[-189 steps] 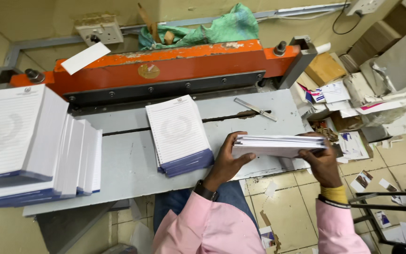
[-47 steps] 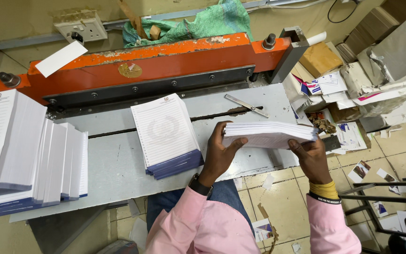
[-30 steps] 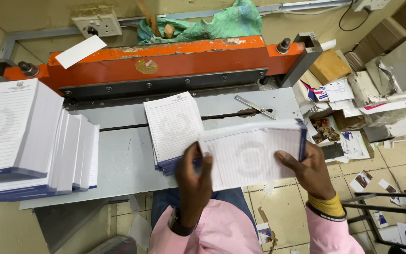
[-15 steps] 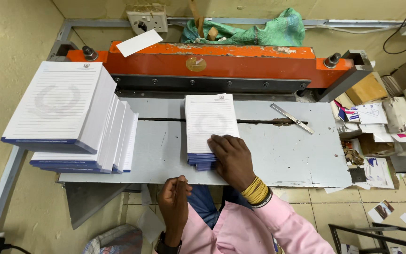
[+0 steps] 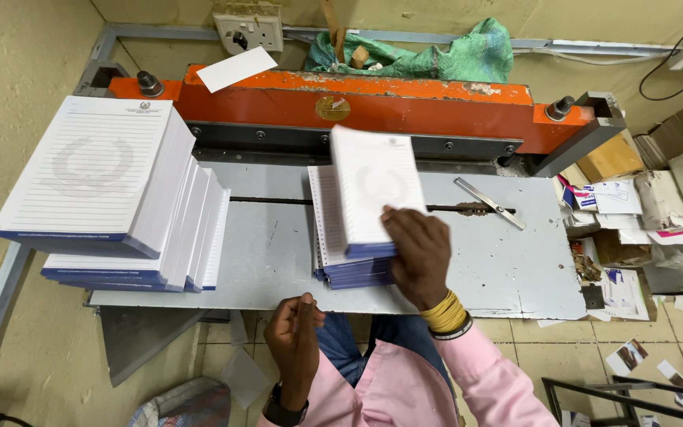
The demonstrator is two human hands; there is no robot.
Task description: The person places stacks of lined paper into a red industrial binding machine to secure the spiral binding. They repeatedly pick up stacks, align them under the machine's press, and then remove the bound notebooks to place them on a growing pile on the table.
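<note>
The right hand (image 5: 419, 257) pinches a pad (image 5: 377, 190) by its bottom edge — light, bendy, probably slippery. The left hand (image 5: 294, 340) is loosely curled, empty.

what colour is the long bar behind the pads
Orange, with chipped paint, on the cutter bar; the head view shows it.

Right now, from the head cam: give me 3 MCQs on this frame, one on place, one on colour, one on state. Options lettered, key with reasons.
1. Where does the metal ruler lie?
A. On the grey table, right of the middle stack
B. On the orange bar
C. On the floor

2. What colour is the cutter's top bar?
A. Blue
B. Orange
C. Yellow

3. What is the right hand doing?
A. Resting flat on the table
B. Gripping a notepad bundle raised above the stack
C. Holding the ruler

Key: 1 A, it lies on the table beside the middle stack. 2 B, the bar is plainly orange. 3 B, the notepad bundle is tilted up off the stack in its grip.
</note>
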